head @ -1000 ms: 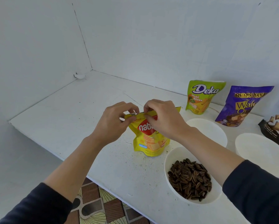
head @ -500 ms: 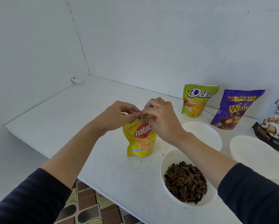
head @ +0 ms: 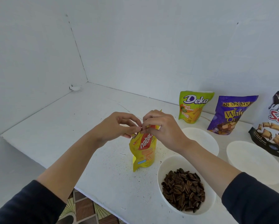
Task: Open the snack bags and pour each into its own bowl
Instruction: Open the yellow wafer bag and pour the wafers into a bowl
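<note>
A speckled white counter (head: 54,126) sits in a white-walled corner (head: 151,46), carrying four snack bags and three white bowls. At centre frame, the left hand (head: 117,126) and right hand (head: 163,126) pinch the crumpled top of the upright yellow bag (head: 143,152) with its red logo. To the right stand the green bag (head: 192,107), purple bag (head: 229,117) and black-and-white bag (head: 274,130). The nearest bowl (head: 169,164) holds dark seeds (head: 183,189).

A white desk (head: 54,126) dotted with dark specks (head: 117,153) meets white walls (head: 151,46). A small white lump (head: 75,87) sits in its corner. Patterned floor tiles (head: 85,209) show below.

Counter (head: 57,126) free leftward; seed bowl (head: 171,162), empty bowls (head: 255,159) (two) and bags (head: 194,106) crowd right
</note>
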`<state>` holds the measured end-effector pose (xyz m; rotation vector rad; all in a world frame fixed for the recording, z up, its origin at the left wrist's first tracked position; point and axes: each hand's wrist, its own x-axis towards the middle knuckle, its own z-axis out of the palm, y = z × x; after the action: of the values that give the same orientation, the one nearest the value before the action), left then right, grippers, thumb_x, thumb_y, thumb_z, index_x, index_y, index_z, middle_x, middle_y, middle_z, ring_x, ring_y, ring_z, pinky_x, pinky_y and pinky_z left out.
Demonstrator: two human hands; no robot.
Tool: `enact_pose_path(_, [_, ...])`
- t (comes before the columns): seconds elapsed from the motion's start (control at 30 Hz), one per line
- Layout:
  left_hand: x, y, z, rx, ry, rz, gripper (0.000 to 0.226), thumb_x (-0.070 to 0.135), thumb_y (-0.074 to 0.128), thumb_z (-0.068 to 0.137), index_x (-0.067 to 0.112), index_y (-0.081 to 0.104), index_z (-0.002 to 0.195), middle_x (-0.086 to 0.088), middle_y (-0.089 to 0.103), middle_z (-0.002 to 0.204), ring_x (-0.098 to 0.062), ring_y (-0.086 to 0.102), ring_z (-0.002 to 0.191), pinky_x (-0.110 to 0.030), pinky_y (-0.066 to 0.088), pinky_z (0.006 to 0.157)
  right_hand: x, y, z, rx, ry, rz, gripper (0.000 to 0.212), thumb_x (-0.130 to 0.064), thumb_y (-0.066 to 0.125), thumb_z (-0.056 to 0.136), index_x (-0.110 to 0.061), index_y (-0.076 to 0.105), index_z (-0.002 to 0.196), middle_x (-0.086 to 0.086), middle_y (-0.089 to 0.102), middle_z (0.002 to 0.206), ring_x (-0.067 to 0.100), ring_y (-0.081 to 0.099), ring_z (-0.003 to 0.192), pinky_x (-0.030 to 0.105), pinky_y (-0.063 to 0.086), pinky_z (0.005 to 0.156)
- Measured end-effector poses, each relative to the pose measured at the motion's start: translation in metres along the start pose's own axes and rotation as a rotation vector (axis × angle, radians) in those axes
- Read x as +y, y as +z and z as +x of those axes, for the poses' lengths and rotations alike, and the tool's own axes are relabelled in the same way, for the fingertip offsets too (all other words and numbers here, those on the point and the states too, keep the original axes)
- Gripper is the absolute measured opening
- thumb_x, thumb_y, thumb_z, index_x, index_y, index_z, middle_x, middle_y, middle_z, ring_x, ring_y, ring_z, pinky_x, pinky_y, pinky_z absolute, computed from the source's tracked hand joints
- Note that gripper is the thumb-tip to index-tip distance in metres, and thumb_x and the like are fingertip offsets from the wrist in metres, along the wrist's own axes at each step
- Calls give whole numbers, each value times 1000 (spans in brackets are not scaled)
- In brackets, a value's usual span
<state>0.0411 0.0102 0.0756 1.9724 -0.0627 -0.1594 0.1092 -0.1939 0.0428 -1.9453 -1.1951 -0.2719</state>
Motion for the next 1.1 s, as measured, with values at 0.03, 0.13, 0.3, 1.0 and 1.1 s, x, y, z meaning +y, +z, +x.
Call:
enact_pose_path(0.03, [-1,1,0,6,22,4,10,17,76,90,17,77,100,-10,76,97,-26,73,91,-45,60,91,0,0,-1,1,1,7,7,-2,75,81,-9,74,78,-2,64,89,7,57,84,18,44,73])
enact_pose_path(0.13, [-2,4,0,25,85,33,8,14,74,91,17,77,98,-6,76,94,-26,74,87,-41,60,87,1,-2,-2,7,25,60,8,0,77,80,-7,74,78,0,63,89,8,58,82,23,48,71])
enact_pose_path(0.3, [-9,8,-2,-48,189,80,10,3,66,96,7,75,100,-1,75,92,-18,71,83,-28,56,83,0,-8,-7,3,85,147,7,-3,81,77,-7,76,77,-1,62,88,11,59,83,19,48,72])
enact_pose_path(1.0, [13,12,8,-212,688,822,22,10,60,100,23,71,115,11,64,104,-10,59,73,-28,52,63,6,-32,-14,-162,72,123,6,-13,81,79,-13,77,84,-2,64,96,16,58,93,33,48,80])
enact_pose_path(1.1, [4,8,2,-183,673,815,19,15,53,103,22,68,112,9,61,103,-11,57,69,-32,52,62,6,-35,-16,-183,78,106,7,-15,82,79,-11,76,82,-4,67,95,19,56,95,32,46,82])
